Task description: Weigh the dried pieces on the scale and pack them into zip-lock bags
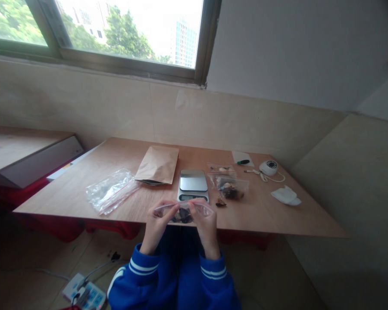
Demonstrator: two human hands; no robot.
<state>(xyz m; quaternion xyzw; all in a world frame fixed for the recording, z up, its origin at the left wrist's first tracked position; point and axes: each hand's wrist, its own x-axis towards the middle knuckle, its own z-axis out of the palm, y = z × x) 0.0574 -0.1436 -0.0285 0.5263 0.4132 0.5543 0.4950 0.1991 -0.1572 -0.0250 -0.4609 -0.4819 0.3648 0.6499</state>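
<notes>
Both hands pinch the top edge of a clear zip bag (182, 215) with dark dried pieces inside, held at the table's front edge. My left hand (158, 222) grips its left side and my right hand (204, 221) its right side, thumbs close together at the middle. Just beyond the bag stands a digital kitchen scale (193, 181) with a bare metal plate; my fingers partly cover its front. To the right, a filled zip bag (234, 189) of dark dried pieces lies in front of another bag (221, 168). One loose brown dried piece (220, 202) rests nearby.
A brown paper pouch (158, 165) and flat clear zip bags (113, 189) lie to the left. Toward the right are a white camera (268, 168) with cable, a crumpled white tissue (286, 196), and a dark green-tipped pen-like object (243, 162) on paper. A power strip (84, 292) sits on the floor.
</notes>
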